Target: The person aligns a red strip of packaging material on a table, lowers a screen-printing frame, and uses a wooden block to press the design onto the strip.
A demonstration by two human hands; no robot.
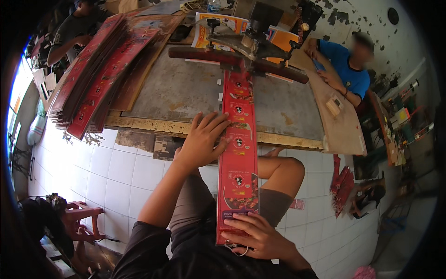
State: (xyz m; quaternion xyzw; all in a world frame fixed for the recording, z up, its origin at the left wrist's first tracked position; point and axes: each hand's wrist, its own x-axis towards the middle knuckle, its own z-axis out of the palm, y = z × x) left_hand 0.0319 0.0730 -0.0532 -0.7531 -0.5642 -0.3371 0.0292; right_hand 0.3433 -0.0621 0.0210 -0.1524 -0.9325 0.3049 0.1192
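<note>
A long red printed plastic strip [239, 160] runs from the table toward my lap, its far end under the dark bar of a clamp-like press [251, 56]. My left hand [204, 139] lies with fingers spread at the strip's left edge, by the table's front edge, fingertips touching it. At the strip's near end, my right hand [262, 237] grips it from the right side, several fingers over the top. A loop of pale string [240, 251] hangs by that hand. What lies beneath the strip there is hidden.
A stack of similar red strips [104, 69] lies on the left of the worn grey table [181, 93]. Small pale pieces [220, 96] sit beside the strip. A person in blue [346, 67] sits at the right; another person [76, 35] is at the far left. A red stool [83, 216] stands lower left.
</note>
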